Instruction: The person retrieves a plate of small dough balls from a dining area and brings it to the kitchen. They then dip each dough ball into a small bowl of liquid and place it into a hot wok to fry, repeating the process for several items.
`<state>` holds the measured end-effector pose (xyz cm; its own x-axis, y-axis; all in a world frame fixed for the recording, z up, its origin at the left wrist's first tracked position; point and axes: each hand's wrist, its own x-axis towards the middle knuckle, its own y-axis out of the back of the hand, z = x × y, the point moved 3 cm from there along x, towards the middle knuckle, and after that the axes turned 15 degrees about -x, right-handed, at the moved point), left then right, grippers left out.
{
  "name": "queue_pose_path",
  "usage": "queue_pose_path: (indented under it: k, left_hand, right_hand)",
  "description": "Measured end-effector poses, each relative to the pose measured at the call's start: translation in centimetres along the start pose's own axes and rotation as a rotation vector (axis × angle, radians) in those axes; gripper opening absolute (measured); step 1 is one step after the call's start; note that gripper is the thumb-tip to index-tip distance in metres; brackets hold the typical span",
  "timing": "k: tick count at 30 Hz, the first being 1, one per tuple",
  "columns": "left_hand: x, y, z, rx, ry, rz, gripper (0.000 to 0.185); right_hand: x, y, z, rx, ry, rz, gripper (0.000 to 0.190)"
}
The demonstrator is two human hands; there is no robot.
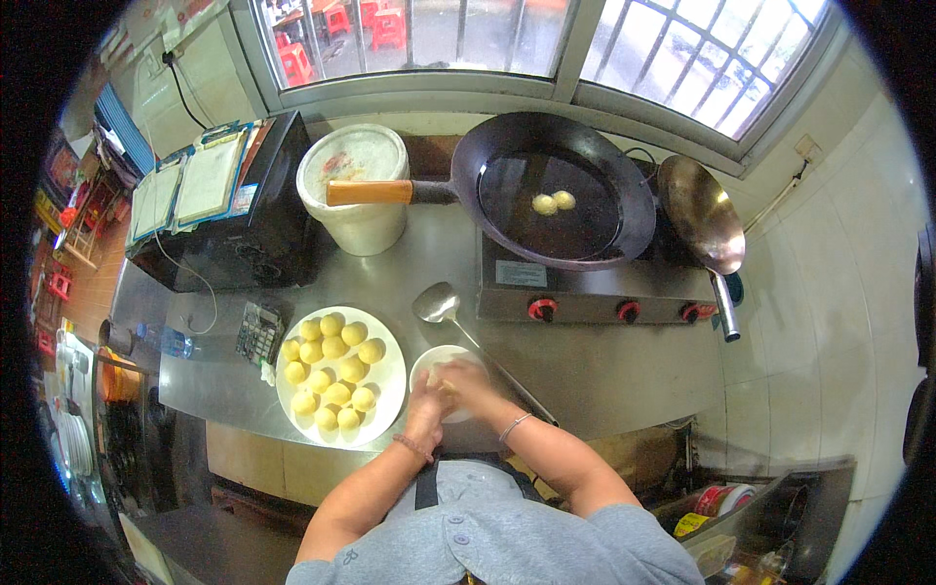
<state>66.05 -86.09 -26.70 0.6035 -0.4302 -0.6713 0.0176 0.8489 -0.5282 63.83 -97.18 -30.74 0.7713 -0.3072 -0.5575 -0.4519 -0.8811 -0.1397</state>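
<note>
Close together over a small white bowl (pixel 462 418), my left hand (pixel 425 408) and my right hand (pixel 466 382) meet with bent fingers. My right hand is blurred, and a small pale patch shows between the hands; what it is I cannot tell. The hands hide most of the bowl's inside. Just left of them lies a large white plate (pixel 391 373) bearing several round yellow dough balls (pixel 337 394). A metal wok spatula (pixel 437 301) rests on the steel counter, its long handle passing behind the bowl and under my right forearm.
A dark wok (pixel 636 197) with two pale balls (pixel 553 202) in liquid sits on a gas stove (pixel 585 292). Its wooden handle (pixel 369 192) reaches over a lidded white bucket (pixel 365 227). A metal ladle pan (pixel 702 212) leans at right. A calculator (pixel 259 333) lies beside the plate.
</note>
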Motion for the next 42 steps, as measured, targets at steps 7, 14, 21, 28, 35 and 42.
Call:
queue_pose_path:
  k: [7, 14, 21, 28, 35, 42]
  left_hand:
    - [0.8, 1.6, 0.2, 0.074, -0.082, 0.1, 0.025]
    - [-0.2, 0.5, 0.1, 0.101, -0.193, -0.206, 0.056]
    - [0.3, 0.5, 0.3, 0.263, -0.305, -0.109, 0.054]
    - [1.0, 1.7, -0.5, 0.248, -0.31, -0.151, 0.046]
    - [0.9, 1.2, 0.3, 0.402, -0.379, -0.149, 0.046]
    - [0.6, 1.0, 0.4, 0.503, -0.443, -0.117, 0.044]
  right_hand:
    - [0.7, 0.8, 0.3, -0.115, -0.024, -0.037, 0.025]
    - [-1.1, 0.6, -1.1, 0.179, -0.016, -0.103, 0.067]
    - [-1.6, 1.5, -1.6, 0.029, -0.006, -0.072, 0.068]
    - [-1.8, 1.2, -2.5, -0.606, 0.24, 0.003, 0.045]
    - [-1.1, 1.1, -0.9, -0.378, 0.194, 0.031, 0.038]
    - [-0.7, 1.4, -1.3, -0.446, 0.073, 0.011, 0.043]
